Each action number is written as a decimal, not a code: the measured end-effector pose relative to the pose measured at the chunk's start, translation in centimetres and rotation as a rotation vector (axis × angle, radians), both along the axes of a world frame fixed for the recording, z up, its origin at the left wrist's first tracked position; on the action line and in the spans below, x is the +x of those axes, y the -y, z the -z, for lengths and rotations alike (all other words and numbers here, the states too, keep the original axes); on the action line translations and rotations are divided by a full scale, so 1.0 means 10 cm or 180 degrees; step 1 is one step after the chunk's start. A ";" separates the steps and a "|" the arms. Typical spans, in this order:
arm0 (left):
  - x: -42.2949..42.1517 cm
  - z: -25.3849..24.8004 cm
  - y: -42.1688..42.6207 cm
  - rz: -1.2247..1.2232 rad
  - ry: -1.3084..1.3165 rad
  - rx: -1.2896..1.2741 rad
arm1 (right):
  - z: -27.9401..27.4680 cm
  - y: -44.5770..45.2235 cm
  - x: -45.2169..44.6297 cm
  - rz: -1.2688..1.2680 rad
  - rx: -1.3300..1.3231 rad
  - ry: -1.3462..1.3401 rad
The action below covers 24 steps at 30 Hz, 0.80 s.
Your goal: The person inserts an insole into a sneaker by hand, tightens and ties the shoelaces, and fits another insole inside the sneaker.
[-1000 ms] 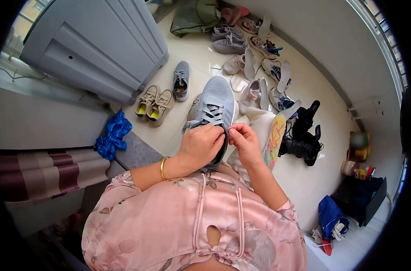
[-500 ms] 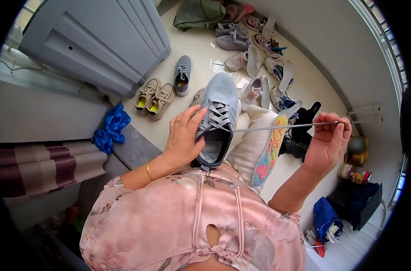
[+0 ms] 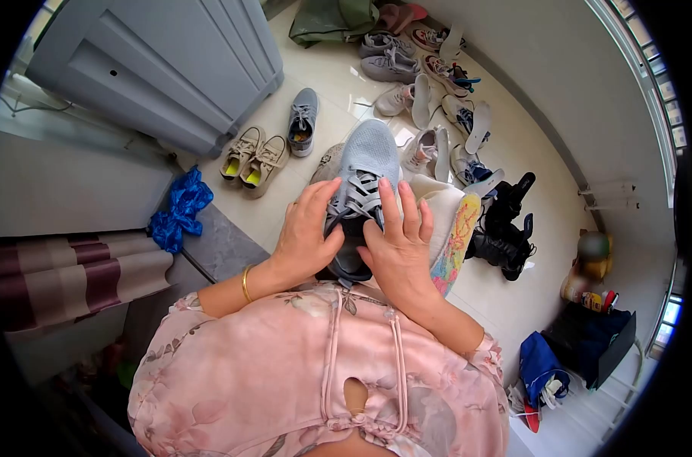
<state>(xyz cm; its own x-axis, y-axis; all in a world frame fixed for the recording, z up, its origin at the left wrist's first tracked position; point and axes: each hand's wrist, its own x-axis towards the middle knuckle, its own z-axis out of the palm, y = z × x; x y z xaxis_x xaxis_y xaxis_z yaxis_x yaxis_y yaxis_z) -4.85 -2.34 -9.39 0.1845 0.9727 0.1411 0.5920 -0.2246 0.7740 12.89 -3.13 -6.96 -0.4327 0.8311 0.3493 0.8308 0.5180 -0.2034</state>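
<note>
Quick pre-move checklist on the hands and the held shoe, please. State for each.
1. Left hand at the held grey shoe: ok, along its left side.
2. Right hand at the shoe: ok, on its right side, fingers spread; how firm the grip is, cannot tell.
3. Toe pointing away from the wearer: ok.
4. Laces criss-crossed over the front: ok.
5. Clear view into the shoe opening: not ok, hands partly cover it.
6. Lace ends, tied or loose: cannot tell.

Bare fingers [image 3: 392, 212] hide parts of the grey lace-up sneaker [image 3: 369, 148]; far beyond those fingers, the view's top edge cuts off a green bag [image 3: 334, 20]
</note>
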 end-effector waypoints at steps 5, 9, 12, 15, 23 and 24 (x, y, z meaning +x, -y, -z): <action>-0.02 -0.09 -0.03 0.0068 -0.0154 0.0107 | 0.21 -0.10 -0.17 0.0205 0.0498 0.0764; -0.11 -0.11 -0.08 0.0095 -0.0172 -0.0005 | 0.05 -0.11 -0.10 -0.0127 0.0089 0.0341; -0.19 -0.06 -0.10 0.0309 0.0094 -0.0139 | 0.03 -0.12 -0.03 -0.0418 0.0238 -0.0289; -0.13 -0.03 -0.09 0.0421 0.0491 0.0212 | 0.08 -0.16 0.01 -0.0386 0.0153 -0.0834; -0.02 -0.10 -0.21 0.0479 -0.0154 0.0795 | 0.11 -0.18 -0.01 -0.0383 0.0034 -0.0890; -0.03 -0.08 -0.23 0.0417 -0.0110 0.0857 | 0.10 -0.17 -0.01 -0.0295 0.0017 -0.0758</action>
<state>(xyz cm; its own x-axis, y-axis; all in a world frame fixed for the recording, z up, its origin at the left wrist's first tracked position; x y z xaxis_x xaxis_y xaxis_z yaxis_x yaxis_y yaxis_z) -5.10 -0.01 -8.64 0.3151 0.8687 0.3821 0.5694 -0.4952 0.6562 12.76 -1.42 -7.97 -0.4119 0.7896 0.4548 0.7088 0.5913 -0.3847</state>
